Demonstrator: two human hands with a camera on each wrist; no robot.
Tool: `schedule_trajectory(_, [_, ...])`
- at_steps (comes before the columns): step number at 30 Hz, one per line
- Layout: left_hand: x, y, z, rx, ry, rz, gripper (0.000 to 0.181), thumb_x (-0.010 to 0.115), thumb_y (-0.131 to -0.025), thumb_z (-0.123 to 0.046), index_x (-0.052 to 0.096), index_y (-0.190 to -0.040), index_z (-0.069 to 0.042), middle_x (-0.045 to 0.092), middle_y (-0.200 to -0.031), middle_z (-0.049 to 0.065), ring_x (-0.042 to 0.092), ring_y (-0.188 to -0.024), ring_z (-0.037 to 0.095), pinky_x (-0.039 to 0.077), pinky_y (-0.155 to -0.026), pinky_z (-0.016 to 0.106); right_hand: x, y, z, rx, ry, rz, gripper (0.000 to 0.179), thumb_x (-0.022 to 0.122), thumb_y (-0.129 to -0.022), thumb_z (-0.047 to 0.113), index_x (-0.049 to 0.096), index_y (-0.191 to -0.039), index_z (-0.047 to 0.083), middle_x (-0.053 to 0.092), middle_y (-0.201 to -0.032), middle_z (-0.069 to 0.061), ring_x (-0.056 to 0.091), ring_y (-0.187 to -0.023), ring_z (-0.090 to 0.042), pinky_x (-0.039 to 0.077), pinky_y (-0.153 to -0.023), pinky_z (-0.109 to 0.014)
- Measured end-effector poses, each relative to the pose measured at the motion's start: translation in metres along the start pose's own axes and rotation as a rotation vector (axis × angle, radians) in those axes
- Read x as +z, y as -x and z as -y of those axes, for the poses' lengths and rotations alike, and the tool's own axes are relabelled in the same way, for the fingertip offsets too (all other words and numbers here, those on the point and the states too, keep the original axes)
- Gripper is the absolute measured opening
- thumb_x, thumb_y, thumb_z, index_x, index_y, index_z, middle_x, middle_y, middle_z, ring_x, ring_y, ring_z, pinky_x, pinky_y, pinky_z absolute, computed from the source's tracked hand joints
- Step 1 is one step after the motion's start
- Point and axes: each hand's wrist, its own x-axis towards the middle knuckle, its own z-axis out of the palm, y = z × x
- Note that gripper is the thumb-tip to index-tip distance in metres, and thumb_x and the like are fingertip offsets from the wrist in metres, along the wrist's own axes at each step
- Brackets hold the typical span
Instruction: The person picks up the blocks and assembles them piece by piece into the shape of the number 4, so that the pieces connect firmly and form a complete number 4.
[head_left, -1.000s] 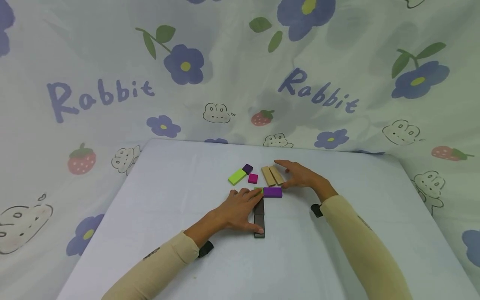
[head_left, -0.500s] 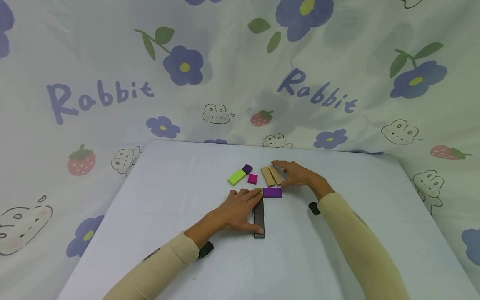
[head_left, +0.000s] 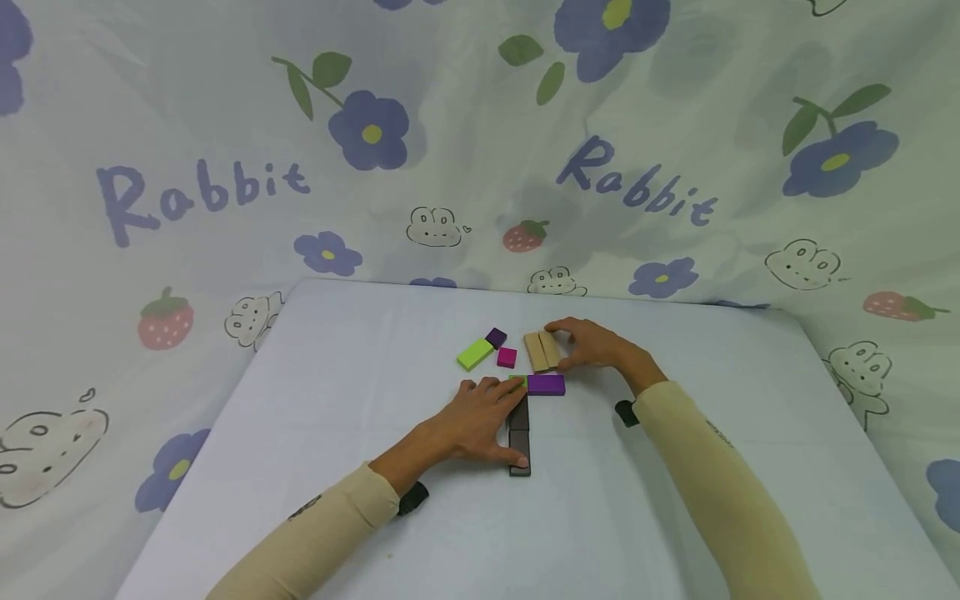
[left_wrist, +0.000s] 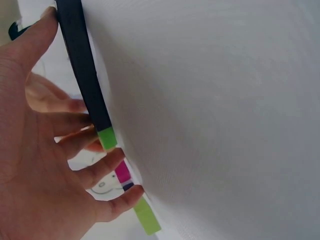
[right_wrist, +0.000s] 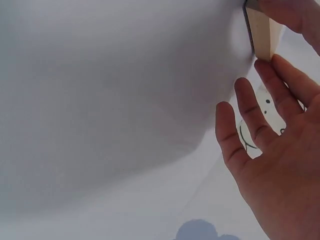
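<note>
My left hand [head_left: 476,421] lies over a line of two dark blocks [head_left: 519,442], its thumb on the near block and fingertips at a green block [head_left: 517,381] at the far end. In the left wrist view its fingers look fairly straight along the line's side. A purple block [head_left: 546,385] extends right from the green one. My right hand [head_left: 592,346] pinches a light wooden block [head_left: 551,350] lengthwise, thumb at the near end and index finger at the far end. Another wooden block [head_left: 536,352] lies alongside it on the left.
Left of the wooden blocks lie a magenta block [head_left: 506,357], a lime green block [head_left: 475,354] and a dark purple block [head_left: 496,337]. All sit on a white-covered table [head_left: 337,375]. A printed curtain [head_left: 465,150] stands behind the far edge.
My right hand has closed in on the right wooden block and shifted it left. That block has straightened against its neighbour, narrowing the gap. The left hand stays where it was.
</note>
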Motion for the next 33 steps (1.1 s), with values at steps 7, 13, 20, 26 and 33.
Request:
schedule_trajectory(7, [-0.001,0.0,0.0,-0.001,-0.003,0.002,0.108,0.061,-0.081,-0.079,0.031,-0.16,-0.013,0.028,-0.165,0.004,0.035,-0.143,0.029,0.036,-0.104,0.055,0.0,-0.002,0.007,0.002,-0.015,-0.007,0.079,0.084,-0.083,0.025,0.046,-0.151,0.007,0.047,-0.151,-0.016,0.05,-0.13,-0.039,0.043,-0.106,-0.054])
schedule_trajectory(13, [0.0,0.0,0.001,0.001,-0.004,0.002,0.107,0.06,-0.082,-0.079,0.031,-0.16,-0.013,0.027,-0.165,0.005,0.034,-0.143,0.029,0.036,-0.104,0.055,0.004,-0.007,0.016,0.008,-0.015,-0.004,0.079,0.085,-0.082,0.03,0.048,-0.149,0.008,0.049,-0.149,-0.014,0.052,-0.127,-0.037,0.045,-0.103,-0.052])
schedule_trajectory(20, [0.0,-0.001,0.001,0.003,0.005,0.006,0.106,0.061,-0.082,-0.078,0.031,-0.16,-0.013,0.027,-0.165,0.005,0.033,-0.144,0.03,0.036,-0.105,0.057,0.01,-0.013,0.024,-0.016,-0.018,-0.008,0.08,0.085,-0.082,0.034,0.05,-0.148,0.008,0.051,-0.148,-0.013,0.054,-0.124,-0.035,0.047,-0.101,-0.05])
schedule_trajectory(26, [-0.002,0.0,0.001,0.002,-0.001,0.007,0.107,0.06,-0.082,-0.079,0.03,-0.16,-0.013,0.027,-0.165,0.005,0.033,-0.144,0.03,0.036,-0.106,0.058,0.013,-0.016,0.032,-0.013,-0.018,0.0,0.078,0.085,-0.082,0.035,0.05,-0.148,0.01,0.052,-0.148,-0.011,0.054,-0.125,-0.033,0.046,-0.102,-0.05])
schedule_trajectory(33, [-0.003,0.001,0.0,0.0,0.011,0.012,0.107,0.061,-0.082,-0.078,0.031,-0.16,-0.012,0.027,-0.165,0.005,0.033,-0.145,0.032,0.035,-0.107,0.059,0.016,-0.018,0.035,-0.013,-0.002,0.007,0.078,0.084,-0.083,0.035,0.05,-0.149,0.01,0.051,-0.148,-0.01,0.054,-0.125,-0.032,0.046,-0.103,-0.05])
